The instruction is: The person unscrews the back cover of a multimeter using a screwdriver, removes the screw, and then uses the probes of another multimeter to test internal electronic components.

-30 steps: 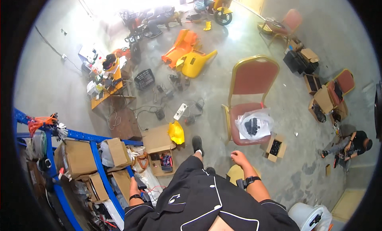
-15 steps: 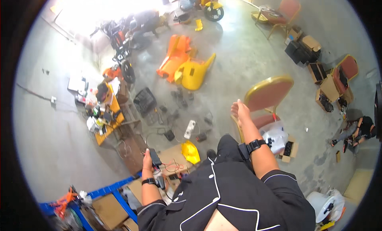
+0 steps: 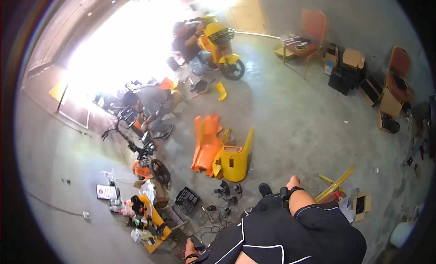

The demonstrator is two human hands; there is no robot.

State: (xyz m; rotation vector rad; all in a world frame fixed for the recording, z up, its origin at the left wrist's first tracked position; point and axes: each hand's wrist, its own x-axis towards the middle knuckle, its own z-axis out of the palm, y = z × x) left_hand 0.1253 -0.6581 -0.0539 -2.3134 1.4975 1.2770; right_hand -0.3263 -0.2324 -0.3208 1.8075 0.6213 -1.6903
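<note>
Low in the picture, my left hand (image 3: 190, 248) is closed around a small dark box-shaped device (image 3: 198, 243). Its kind does not show, and my shirt hides part of it. My right hand (image 3: 294, 181) is out in front of my body at the right, beside the yellow-framed chair (image 3: 337, 184). I see it end-on, so its fingers cannot be made out, and no object shows in it. Chargers and black cables (image 3: 223, 205) lie on the floor between my hands, beside a black plastic crate (image 3: 187, 201).
Orange (image 3: 205, 146) and yellow (image 3: 236, 161) body panels lie ahead. One person (image 3: 152, 105) crouches by a stripped motorbike (image 3: 144, 146); another (image 3: 186, 43) is at a yellow scooter (image 3: 222, 48). A cluttered wooden table (image 3: 159, 239) stands left; chairs (image 3: 313, 25) and boxes (image 3: 343, 82) stand right.
The view has tipped up toward the bright doorway, so panels and crate sit lower in it. Two people now show fully. My right hand, open before, appears lower and foreshortened; my left keeps the device.
</note>
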